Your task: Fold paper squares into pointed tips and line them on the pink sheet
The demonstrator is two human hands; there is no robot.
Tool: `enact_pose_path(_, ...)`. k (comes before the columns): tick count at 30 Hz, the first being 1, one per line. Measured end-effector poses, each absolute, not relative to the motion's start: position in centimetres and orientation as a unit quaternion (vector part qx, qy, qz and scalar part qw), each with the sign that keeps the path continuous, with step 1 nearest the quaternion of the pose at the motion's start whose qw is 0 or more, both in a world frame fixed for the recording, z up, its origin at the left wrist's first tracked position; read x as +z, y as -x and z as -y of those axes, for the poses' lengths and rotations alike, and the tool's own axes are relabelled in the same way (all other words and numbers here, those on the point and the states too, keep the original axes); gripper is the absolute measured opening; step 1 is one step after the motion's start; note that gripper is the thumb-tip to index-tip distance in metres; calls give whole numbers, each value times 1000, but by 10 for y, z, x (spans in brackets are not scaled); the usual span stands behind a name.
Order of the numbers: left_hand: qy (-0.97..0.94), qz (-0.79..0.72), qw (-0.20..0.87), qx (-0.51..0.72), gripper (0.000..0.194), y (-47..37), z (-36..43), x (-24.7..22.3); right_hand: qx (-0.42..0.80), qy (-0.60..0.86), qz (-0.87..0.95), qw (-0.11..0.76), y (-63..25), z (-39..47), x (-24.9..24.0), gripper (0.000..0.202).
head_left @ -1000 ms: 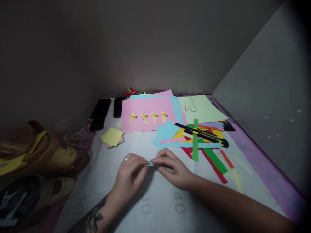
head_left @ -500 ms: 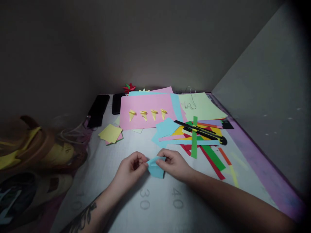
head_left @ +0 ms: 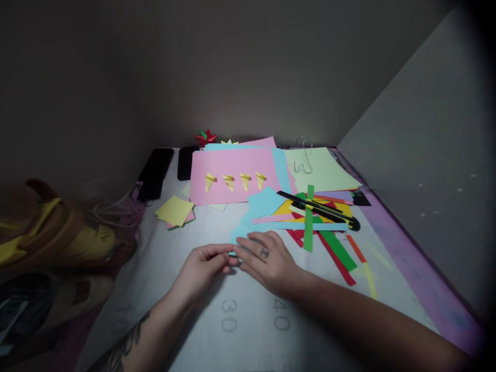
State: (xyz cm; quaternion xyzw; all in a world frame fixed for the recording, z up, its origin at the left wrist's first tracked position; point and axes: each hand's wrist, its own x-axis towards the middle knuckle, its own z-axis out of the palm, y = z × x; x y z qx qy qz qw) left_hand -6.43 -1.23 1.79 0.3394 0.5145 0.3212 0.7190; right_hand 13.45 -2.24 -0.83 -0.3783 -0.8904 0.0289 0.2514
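Observation:
Above the near middle of the mat, a small piece of light blue paper (head_left: 237, 235) is between my two hands and mostly hidden by fingers. My left hand (head_left: 207, 263) is closed, thumb and fingertips pinching its lower left edge. My right hand (head_left: 269, 261) lies over the paper from the right, its fingers long and close together; its thumb is hidden behind them. Their fingertips meet at the paper. Beyond the hands, several small folded yellow paper pieces (head_left: 245, 181) stand in a row on a pink sheet (head_left: 220, 161).
Right of centre, a black utility knife (head_left: 329, 213) rests on coloured paper strips (head_left: 337, 248). Yellow paper squares (head_left: 175, 211) lie left. Behind are phones (head_left: 157, 165), a red paper star (head_left: 205, 137) and pale green sheets (head_left: 323, 170). A brown and yellow object (head_left: 77, 232) stands far left.
The blue paper has tilted and is now largely covered. My right hand has turned over it, its fingers going from a pinch to stretched out. My left hand stays at the left edge.

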Motion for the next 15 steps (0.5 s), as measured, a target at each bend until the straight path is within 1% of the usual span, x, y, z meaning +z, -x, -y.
enact_pose_path(2, -334, -511, 729, 311, 27, 66, 12, 17, 61, 379, 888, 254, -136, 20, -10, 42)
enact_pose_path(4, -365, -513, 720, 294, 30, 68, 11, 16, 61, 368, 890, 261, -137, 16, -9, 41)
enact_pose_path(6, -462, -520, 666, 270, 29, 71, 10, 15, 42, 344, 901, 262, -139, 12, -8, 36)
enact_pose_path(7, -531, -523, 613, 262, 28, 72, 10, 15, 35, 329, 908, 258, -140, 11, -8, 33)
enact_pose_path(9, -676, -510, 470, 249, 26, 74, 11, 15, 38, 308, 918, 248, -141, 8, -9, 30)
enact_pose_path(11, -788, -470, 324, 231, 29, 75, 12, 13, 60, 304, 919, 244, -143, 6, -13, 30)
enact_pose_path(12, -828, -444, 267, 214, 30, 76, 12, 12, 71, 306, 918, 242, -144, 5, -16, 30)
enact_pose_path(13, -860, -416, 224, 194, 31, 76, 13, 11, 79, 310, 916, 241, -146, 5, -18, 30)
enact_pose_path(15, -900, -368, 173, 161, 32, 77, 13, 8, 88, 325, 912, 235, -149, 4, -22, 29)
